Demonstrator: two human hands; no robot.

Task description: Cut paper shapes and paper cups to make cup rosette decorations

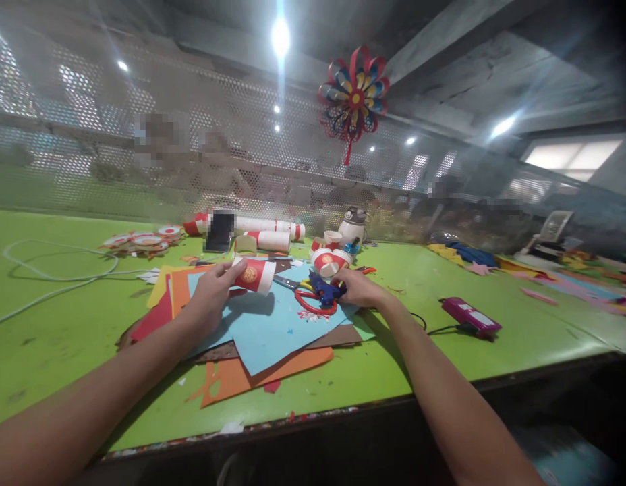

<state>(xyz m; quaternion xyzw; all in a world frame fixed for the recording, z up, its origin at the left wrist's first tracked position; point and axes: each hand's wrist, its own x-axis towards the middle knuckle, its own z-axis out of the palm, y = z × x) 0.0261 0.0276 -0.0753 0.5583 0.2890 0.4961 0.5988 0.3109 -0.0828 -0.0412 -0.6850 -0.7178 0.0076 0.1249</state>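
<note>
My left hand (219, 290) is closed around a red and white paper cup (255, 275) with a gold emblem, held on its side above the blue paper (277, 337). At the right, the fingers of my right hand (361, 287) are closed on a dark blue glue gun (324, 289). Scissors (317, 304) with red handles lie under and beside the glue gun, blades toward the cup. Small red and white paper scraps lie by the handles. More red and white cups (329, 260) stand just behind my right hand.
Stacked cups (266, 241), a phone (220, 231) and a bottle (352, 226) stand at the back. Cup-made ornaments (146, 241) and a pale cord (54, 277) lie left. A purple box (469, 317) with a black cable lies right. A paper flower (356, 99) hangs above.
</note>
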